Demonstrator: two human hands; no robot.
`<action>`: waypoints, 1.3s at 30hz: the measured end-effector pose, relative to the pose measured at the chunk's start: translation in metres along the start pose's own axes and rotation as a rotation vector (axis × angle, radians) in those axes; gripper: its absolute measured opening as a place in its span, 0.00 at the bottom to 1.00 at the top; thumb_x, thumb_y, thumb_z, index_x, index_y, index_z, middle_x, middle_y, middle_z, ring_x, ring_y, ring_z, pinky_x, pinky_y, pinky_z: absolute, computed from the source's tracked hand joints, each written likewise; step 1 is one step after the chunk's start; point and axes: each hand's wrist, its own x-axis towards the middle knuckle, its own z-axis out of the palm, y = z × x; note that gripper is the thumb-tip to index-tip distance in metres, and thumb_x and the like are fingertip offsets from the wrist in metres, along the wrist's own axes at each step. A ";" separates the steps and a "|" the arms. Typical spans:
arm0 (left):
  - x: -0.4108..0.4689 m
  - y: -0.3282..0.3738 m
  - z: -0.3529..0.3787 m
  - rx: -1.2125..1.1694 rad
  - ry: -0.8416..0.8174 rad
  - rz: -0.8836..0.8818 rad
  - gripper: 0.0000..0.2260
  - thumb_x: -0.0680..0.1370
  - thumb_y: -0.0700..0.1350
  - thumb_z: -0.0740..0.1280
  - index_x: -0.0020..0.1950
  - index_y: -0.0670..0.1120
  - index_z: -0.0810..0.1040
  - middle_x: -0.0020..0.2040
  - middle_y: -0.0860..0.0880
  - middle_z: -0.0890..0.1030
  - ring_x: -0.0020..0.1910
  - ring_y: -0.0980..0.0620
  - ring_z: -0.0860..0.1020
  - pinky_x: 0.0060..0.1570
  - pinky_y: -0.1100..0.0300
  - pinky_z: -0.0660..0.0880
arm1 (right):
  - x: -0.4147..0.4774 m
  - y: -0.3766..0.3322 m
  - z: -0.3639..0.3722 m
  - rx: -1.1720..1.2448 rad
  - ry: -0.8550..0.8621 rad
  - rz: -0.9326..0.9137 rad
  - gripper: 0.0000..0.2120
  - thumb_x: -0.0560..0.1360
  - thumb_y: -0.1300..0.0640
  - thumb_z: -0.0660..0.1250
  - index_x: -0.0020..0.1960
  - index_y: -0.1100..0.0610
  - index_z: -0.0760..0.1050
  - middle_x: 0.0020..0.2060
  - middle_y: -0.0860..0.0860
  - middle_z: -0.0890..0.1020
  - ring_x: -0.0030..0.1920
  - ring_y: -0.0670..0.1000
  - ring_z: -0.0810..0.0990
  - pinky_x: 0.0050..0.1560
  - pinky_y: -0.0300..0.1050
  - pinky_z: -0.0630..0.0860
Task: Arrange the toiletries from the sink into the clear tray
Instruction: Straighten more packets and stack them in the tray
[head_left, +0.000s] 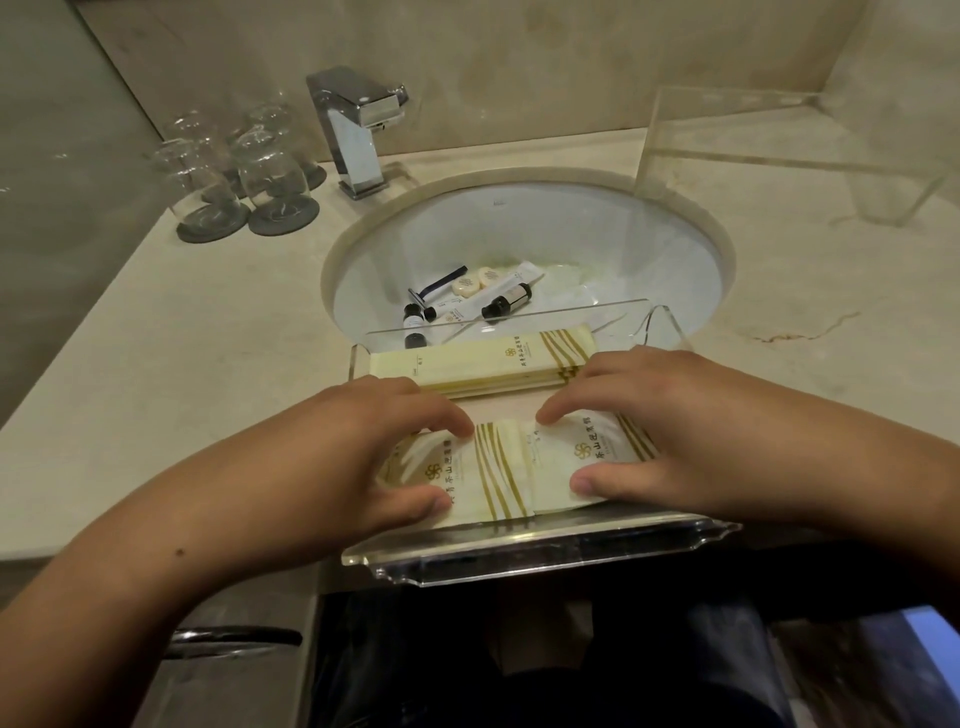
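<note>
Beige worktop carried the clear tray at its near edge, where our left hand and right hand each closed a curled grip on cream packets, squaring them; we judged the bottles in the sink needed fetching next.

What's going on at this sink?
A person is tidying hotel toiletries. The left hand and right hand each grip cream packets at the front of the clear tray, with long boxes behind them. Small bottles, a razor and soaps lie in the sink.
</note>
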 end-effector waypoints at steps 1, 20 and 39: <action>0.000 -0.001 0.000 -0.001 0.001 0.003 0.23 0.71 0.67 0.66 0.65 0.67 0.73 0.56 0.67 0.75 0.58 0.71 0.71 0.53 0.77 0.65 | 0.000 0.000 0.000 -0.001 0.000 0.000 0.26 0.71 0.33 0.65 0.68 0.36 0.71 0.59 0.34 0.73 0.62 0.38 0.70 0.67 0.41 0.69; -0.001 -0.008 -0.001 -0.055 0.015 0.006 0.23 0.72 0.67 0.67 0.66 0.68 0.73 0.58 0.68 0.77 0.60 0.68 0.75 0.57 0.66 0.74 | 0.006 -0.009 0.001 -0.018 -0.071 0.017 0.23 0.73 0.35 0.67 0.67 0.29 0.67 0.56 0.36 0.68 0.60 0.39 0.66 0.64 0.46 0.72; -0.002 -0.007 0.000 -0.042 0.007 0.012 0.23 0.71 0.67 0.67 0.65 0.68 0.73 0.58 0.68 0.76 0.59 0.70 0.74 0.56 0.70 0.72 | 0.013 -0.021 0.005 -0.045 -0.050 0.092 0.26 0.69 0.31 0.69 0.64 0.34 0.67 0.55 0.39 0.67 0.58 0.43 0.66 0.63 0.46 0.70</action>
